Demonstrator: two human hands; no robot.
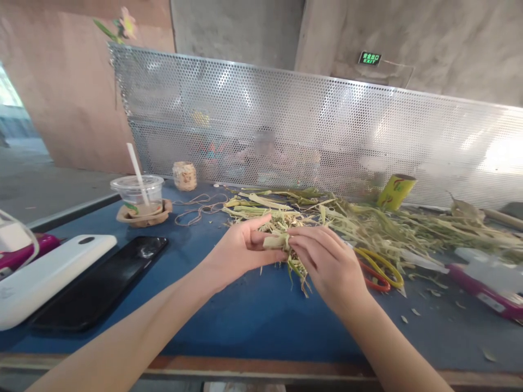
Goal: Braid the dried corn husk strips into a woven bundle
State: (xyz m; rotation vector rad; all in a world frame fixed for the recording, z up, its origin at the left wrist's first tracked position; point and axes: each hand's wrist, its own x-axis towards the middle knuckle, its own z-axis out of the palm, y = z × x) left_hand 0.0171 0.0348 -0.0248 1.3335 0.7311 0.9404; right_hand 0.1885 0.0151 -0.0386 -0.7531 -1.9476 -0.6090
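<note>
Above the middle of the blue table, both hands meet around a bundle of pale green dried plant strips (278, 241). My left hand (245, 242) pinches it from the left, thumb below and fingers above. My right hand (330, 261) closes on it from the right, its fingertips pressed against the strips. Loose shredded ends (299, 272) hang beneath the fingers. Just beyond lies a heap of similar strips (265, 201). Beside my right hand rest scissors with yellow and red handles (384, 269), partly covered by the hand and the plant scraps.
On the left are a black phone (102, 283), a white power bank (61, 272), a plastic cup with straw (143, 193), string (200, 207) and a small woven pot (184, 176). A yellow can (396, 192) and purple-white packs (486, 283) stand right. A perforated metal screen (261, 120) rises behind.
</note>
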